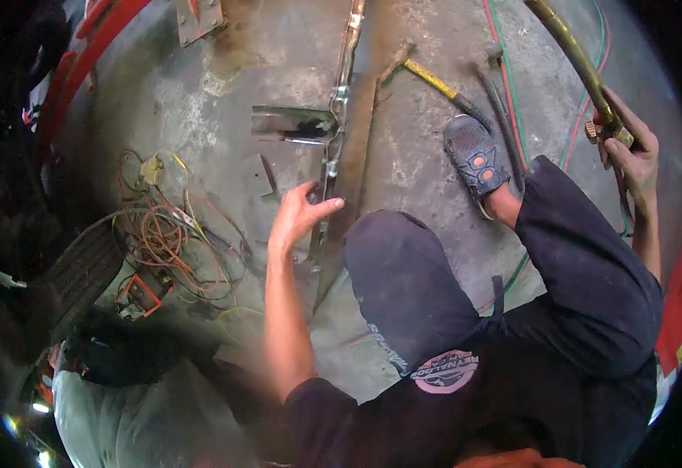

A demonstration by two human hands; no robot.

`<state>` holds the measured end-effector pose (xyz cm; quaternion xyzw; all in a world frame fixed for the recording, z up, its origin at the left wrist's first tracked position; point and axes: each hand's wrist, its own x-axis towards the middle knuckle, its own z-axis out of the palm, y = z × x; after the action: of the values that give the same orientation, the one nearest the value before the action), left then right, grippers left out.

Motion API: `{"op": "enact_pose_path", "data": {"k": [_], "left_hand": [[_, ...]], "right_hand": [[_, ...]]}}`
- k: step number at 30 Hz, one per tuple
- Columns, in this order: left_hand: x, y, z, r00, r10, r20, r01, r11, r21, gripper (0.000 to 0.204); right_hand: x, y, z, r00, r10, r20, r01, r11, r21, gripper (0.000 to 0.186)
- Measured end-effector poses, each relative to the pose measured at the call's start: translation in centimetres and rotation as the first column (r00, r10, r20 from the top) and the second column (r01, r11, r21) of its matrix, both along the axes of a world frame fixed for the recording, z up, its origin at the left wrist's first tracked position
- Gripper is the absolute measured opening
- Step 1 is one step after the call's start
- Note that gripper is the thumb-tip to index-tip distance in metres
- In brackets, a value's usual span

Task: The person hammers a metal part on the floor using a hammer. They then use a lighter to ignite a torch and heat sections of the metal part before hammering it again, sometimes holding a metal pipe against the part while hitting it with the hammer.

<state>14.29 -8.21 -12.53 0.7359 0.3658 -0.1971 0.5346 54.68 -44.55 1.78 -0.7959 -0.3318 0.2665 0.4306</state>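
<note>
My right hand is closed around the valve end of a brass gas torch, with a knurled knob by my fingers. The torch's tube runs up and left out of view. On the other side, my left hand is beside a long, narrow metal bar on the floor. Its thumb stretches across the bar, apart from the fingers, and nothing shows in its grip. Whether it touches the bar I cannot tell. A short channel-shaped metal piece joins the bar's left side.
A yellow-handled hammer and a dark rod-like tool lie beyond my shoe. Red and green hoses cross the floor. Tangled orange cable and an orange-framed box are at left, near a tyre.
</note>
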Motion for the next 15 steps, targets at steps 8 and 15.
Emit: {"op": "enact_pose_path", "data": {"k": [8, 15], "left_hand": [[-2.1, -0.5, -1.4, 0.992, -0.099, -0.083, 0.105, 0.992, 0.072, 0.048], [-11.2, -3.6, 0.5, 0.965, -0.037, -0.259, 0.03, 0.999, -0.03, 0.063]], "right_hand": [[-1.4, 1.7, 1.4, 0.988, -0.103, -0.117, 0.104, 0.995, 0.005, 0.063], [-0.9, 1.4, 1.7, 0.997, -0.022, -0.071, 0.016, 0.997, -0.08, 0.06]]}}
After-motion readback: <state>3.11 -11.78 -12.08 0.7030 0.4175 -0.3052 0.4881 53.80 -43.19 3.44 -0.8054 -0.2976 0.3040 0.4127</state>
